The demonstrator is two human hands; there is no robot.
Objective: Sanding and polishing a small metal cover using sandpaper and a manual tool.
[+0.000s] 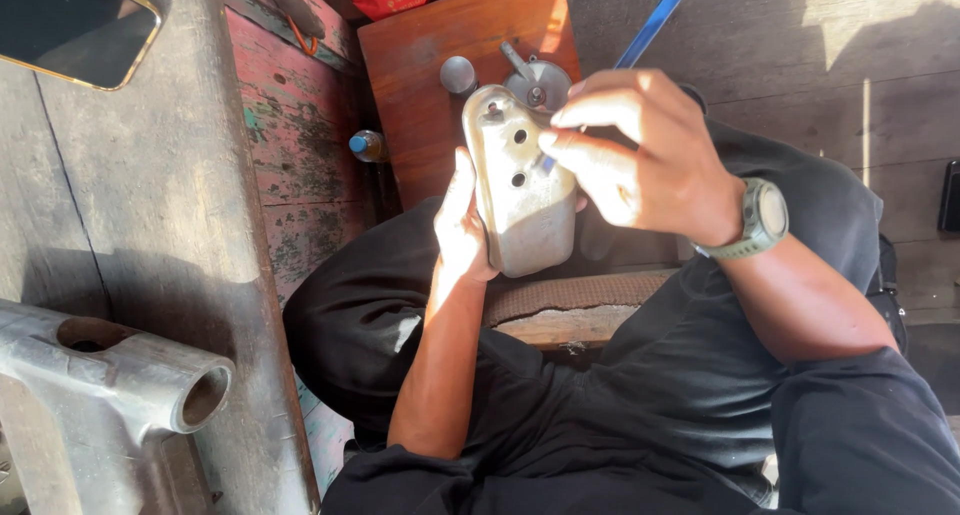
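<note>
- The left hand (462, 225) grips a metal casing (520, 190) from its side, thumb along the edge, holding it upright above the person's lap and in front of a small wooden board (420, 65).
- The right hand (640, 155) is closed in a pinch around a blue-handled tool (655, 20); its tip meets the casing's face near the two round holes, though the fingers hide the exact contact point.
- To do this step well, the left hand should keep the casing steady and tilted toward the eyes, so that the holes stay lit by the sun.
- The tool seems best kept in line with the hole it works at; a slanted push could slip across the smooth metal toward the left thumb.
- Short, light strokes from the fingers look safer than force from the wrist, given the narrow pinch.
- A metal funnel (540, 80) and a round knob (458, 73) lie on the board just behind the casing, within easy reach.
- A phone (75, 25) and a cast metal part (120, 385) rest on the grey surface (150, 205) to the left, well apart from the work.
</note>
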